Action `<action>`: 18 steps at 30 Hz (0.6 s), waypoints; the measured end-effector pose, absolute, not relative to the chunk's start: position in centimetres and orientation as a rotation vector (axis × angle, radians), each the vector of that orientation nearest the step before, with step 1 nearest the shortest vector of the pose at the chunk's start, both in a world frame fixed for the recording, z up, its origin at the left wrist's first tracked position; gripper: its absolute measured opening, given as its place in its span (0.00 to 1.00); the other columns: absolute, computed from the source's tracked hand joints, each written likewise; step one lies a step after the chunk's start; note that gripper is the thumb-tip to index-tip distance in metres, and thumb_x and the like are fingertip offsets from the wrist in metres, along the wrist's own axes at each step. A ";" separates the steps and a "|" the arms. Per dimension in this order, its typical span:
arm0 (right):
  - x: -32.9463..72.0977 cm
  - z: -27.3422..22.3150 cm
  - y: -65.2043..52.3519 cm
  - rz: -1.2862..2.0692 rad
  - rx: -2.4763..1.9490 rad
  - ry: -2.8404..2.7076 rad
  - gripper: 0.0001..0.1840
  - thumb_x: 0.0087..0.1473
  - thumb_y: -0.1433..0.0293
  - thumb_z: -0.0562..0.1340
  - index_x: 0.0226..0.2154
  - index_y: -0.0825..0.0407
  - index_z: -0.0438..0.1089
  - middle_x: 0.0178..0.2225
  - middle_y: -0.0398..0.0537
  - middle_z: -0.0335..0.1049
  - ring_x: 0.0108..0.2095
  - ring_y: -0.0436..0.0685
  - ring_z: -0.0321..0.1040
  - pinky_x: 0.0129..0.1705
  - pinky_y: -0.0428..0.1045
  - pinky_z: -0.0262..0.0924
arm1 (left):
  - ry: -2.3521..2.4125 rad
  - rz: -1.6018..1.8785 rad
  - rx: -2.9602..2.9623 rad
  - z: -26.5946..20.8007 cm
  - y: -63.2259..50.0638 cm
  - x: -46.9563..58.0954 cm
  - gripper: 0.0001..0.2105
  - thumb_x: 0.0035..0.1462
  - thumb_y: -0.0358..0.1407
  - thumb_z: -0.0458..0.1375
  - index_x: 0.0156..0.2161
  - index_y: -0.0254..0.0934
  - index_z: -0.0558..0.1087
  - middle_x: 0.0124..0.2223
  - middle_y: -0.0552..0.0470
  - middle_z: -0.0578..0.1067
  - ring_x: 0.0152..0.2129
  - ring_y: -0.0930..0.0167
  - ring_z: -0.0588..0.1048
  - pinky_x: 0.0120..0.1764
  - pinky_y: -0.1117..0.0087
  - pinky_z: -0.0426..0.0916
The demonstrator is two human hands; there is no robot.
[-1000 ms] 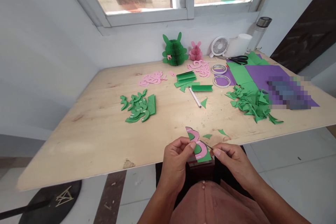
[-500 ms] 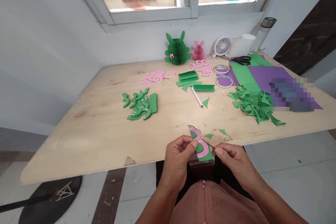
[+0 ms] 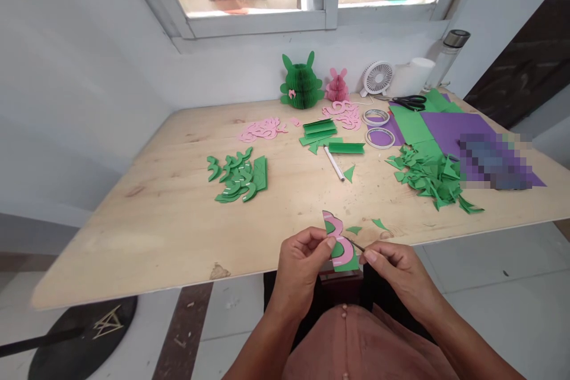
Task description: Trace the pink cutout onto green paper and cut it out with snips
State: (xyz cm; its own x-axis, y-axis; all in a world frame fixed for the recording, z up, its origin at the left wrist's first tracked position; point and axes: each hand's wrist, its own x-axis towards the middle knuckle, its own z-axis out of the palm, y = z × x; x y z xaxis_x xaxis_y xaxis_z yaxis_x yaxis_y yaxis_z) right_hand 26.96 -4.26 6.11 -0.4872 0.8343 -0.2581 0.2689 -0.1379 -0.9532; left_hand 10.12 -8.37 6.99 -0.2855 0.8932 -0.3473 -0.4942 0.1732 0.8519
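Observation:
My left hand [image 3: 303, 258] is closed, pinching a pink scalloped paper piece [image 3: 345, 252] that lies over green paper [image 3: 351, 264], at the table's front edge. Green shows inside the curves and at the lower right corner. My right hand [image 3: 392, 264] is closed around scissors [image 3: 357, 246]; only their narrow dark blades show, the handles being hidden in the fingers. The blade tip touches the right side of the paper, near the notch between the two curves. Small green scraps [image 3: 354, 230] lie on the table just beyond.
Cut green pieces [image 3: 238, 181] lie left on the table [image 3: 169, 231], pink pieces [image 3: 262, 129] behind them. A white pen [image 3: 333, 164], tape rolls [image 3: 379, 138], green offcuts [image 3: 430, 175] and black scissors [image 3: 409, 102] lie rightward. Paper figures [image 3: 301, 84] and a fan [image 3: 377, 78] stand at the back.
Both hands hold nearly the same pose. The pink and green paper has tilted slightly and shifted a little within the view, with the blades still at its right side.

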 end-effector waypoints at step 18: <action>27.1 6.3 -4.2 1.659 -1.238 -1.693 0.21 0.55 0.55 0.57 0.25 0.55 0.72 0.24 0.44 0.65 0.26 0.53 0.60 0.28 0.46 0.54 | 1.272 1.406 0.524 7.2 -8.3 10.0 0.09 0.42 0.36 0.67 0.23 0.33 0.73 0.22 0.54 0.72 0.20 0.75 0.68 0.27 0.75 0.64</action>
